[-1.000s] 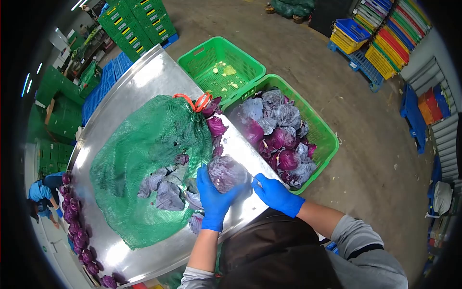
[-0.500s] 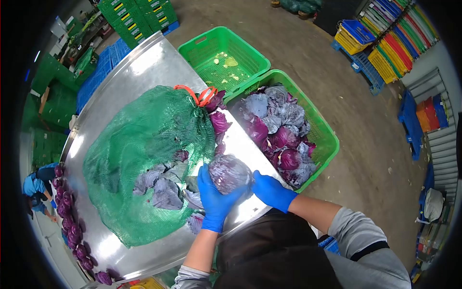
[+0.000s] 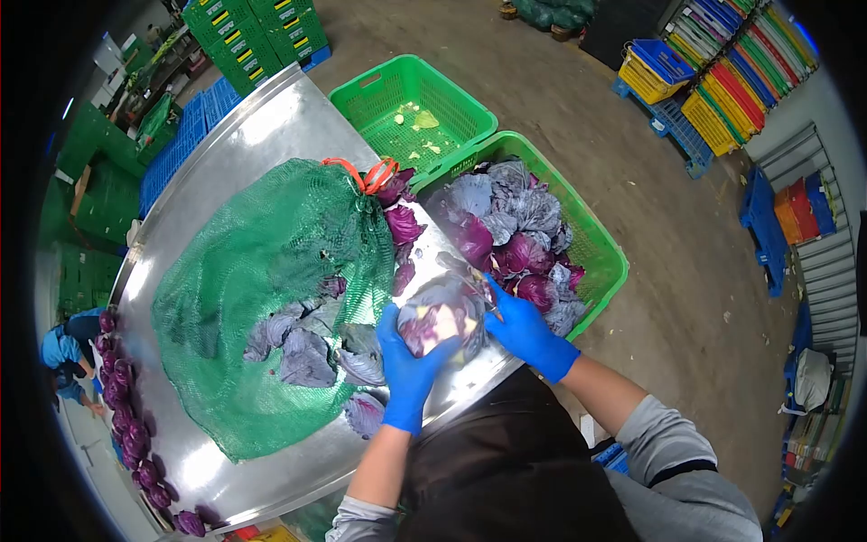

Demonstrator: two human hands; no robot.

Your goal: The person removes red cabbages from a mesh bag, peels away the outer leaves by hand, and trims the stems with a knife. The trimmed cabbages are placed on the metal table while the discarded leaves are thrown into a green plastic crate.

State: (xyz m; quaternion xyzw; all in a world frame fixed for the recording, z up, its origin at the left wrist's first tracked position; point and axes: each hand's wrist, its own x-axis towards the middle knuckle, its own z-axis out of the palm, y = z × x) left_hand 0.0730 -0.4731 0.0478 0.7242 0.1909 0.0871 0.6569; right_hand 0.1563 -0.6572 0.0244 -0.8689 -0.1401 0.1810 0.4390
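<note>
My left hand (image 3: 408, 372), in a blue glove, is wrapped round a red cabbage (image 3: 435, 327) just above the metal table's near edge. The cabbage's pale cut base faces up. On its right, my right hand (image 3: 531, 336), also gloved, has its fingers closed at a blurred, greyish strip (image 3: 465, 271) that reaches up and left past the cabbage; I cannot tell whether this is a blade or a leaf. Left of the cabbage, loose outer leaves (image 3: 307, 357) lie on a green mesh bag (image 3: 262, 244) with an orange tie (image 3: 368, 177).
A green crate (image 3: 617, 262) full of cabbage leaves stands against the table (image 3: 280, 117), with another green crate (image 3: 414, 72) holding a few scraps behind it. Small red cabbages (image 3: 122, 388) line the table's left edge. Beyond them a person in blue (image 3: 61, 346) bends over.
The cabbage has been turned so its pale cut base shows. My right hand has moved away from it, to the right, and the blurred strip now shows at its fingers.
</note>
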